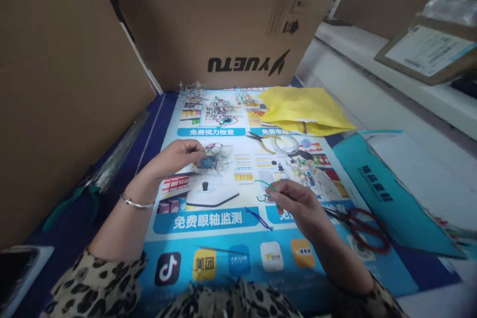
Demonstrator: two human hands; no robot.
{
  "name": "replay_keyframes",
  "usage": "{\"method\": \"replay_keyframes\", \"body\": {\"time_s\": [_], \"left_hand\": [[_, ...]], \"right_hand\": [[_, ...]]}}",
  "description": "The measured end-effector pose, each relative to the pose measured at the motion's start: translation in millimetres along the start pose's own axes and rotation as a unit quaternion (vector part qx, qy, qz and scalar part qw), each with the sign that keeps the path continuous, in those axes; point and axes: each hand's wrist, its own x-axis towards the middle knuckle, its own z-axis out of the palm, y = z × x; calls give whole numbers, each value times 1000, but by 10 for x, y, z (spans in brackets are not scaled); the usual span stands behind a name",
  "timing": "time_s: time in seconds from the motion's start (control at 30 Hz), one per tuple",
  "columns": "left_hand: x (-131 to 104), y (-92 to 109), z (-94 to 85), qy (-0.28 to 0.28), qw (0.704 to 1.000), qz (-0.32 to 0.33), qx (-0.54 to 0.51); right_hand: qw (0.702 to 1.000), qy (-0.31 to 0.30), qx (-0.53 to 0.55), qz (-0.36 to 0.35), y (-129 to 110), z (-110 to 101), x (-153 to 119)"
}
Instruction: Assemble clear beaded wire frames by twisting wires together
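Note:
My right hand (296, 201) pinches a short green cord (265, 184), whose loose ends stick out to the left of the fingertips. My left hand (186, 155) has its fingers drawn together at a tangle of thin wires (220, 156); what lies between the fingertips is hidden. Between the hands and nearer to me, a short purple-blue cord (258, 218) lies on the printed poster (208, 198). Red-handled scissors (367, 231) rest beside my right wrist. Beyond the hands are yellow-handled pliers (266, 144) and a clear ring-shaped coil (287, 144).
More wire tangles (219, 104) lie farther back. A yellow bag (305, 109) and a teal printed box or folder (387, 184) are on the right. Cardboard walls (223, 20) rise behind and left. A teal-handled tool (74, 201) and a dark-screened device (18, 278) sit at left.

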Motion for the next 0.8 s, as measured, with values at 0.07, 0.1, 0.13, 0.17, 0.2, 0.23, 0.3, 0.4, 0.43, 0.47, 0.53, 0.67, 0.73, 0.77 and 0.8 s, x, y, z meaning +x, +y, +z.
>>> {"method": "replay_keyframes", "body": {"time_s": [0.07, 0.1, 0.13, 0.17, 0.2, 0.23, 0.3, 0.4, 0.43, 0.47, 0.53, 0.67, 0.73, 0.77, 0.8], "left_hand": [[12, -5, 19, 20, 1000, 1, 19], [20, -8, 29, 30, 999, -2, 28], [28, -11, 38, 39, 999, -6, 35], [36, -13, 46, 45, 998, -11, 39], [41, -12, 54, 50, 998, -15, 43], [44, -9, 61, 51, 998, -17, 46], [42, 5, 73, 49, 997, -20, 50], [30, 29, 87, 47, 997, -23, 51], [27, 33, 90, 46, 997, -24, 52], [25, 36, 92, 44, 997, -25, 52], [27, 38, 96, 42, 998, -25, 51], [39, 50, 104, 46, 997, -26, 52], [39, 62, 108, 44, 997, -24, 55], [37, 67, 109, 41, 997, -20, 56], [34, 71, 110, 38, 998, -15, 57]], "right_hand": [[1000, -3, 15, 7, 27, 7, 7], [1000, -5, 21, 8, 37, 8, 9], [1000, -5, 27, 8, 44, 6, 13], [999, -5, 34, 7, 50, 3, 16], [999, -8, 44, 9, 53, 0, 20], [998, -12, 58, 14, 55, -3, 24], [995, -22, 91, 46, 58, -9, 32], [985, -39, 122, 119, 70, -25, 41], [981, -49, 131, 134, 77, -34, 43], [979, -63, 138, 138, 84, -46, 43], [980, -86, 136, 117, 100, -69, 42], [994, -97, 16, 47, 137, -82, 44], [990, -91, -107, 10, 166, -64, 50], [979, -79, -185, -20, 183, -53, 53], [961, -62, -264, -56, 203, -42, 55]]}}
